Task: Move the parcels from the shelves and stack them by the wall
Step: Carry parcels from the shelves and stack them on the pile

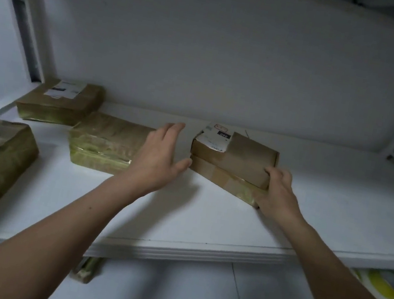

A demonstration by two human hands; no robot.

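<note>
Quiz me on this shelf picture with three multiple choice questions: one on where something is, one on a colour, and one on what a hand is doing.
1. Where does the labelled box sit?
A) on the floor
B) on top of a second parcel
C) inside a bag

2. What colour is the shelf?
A) white
B) black
C) red

3. How is the left hand?
A) gripping a parcel
B) closed in a fist
C) open, fingers straight

Answers: B, the second parcel lies directly under it. A, its board is plainly white. C, its fingers are spread beside the two boxes and hold nothing.
</note>
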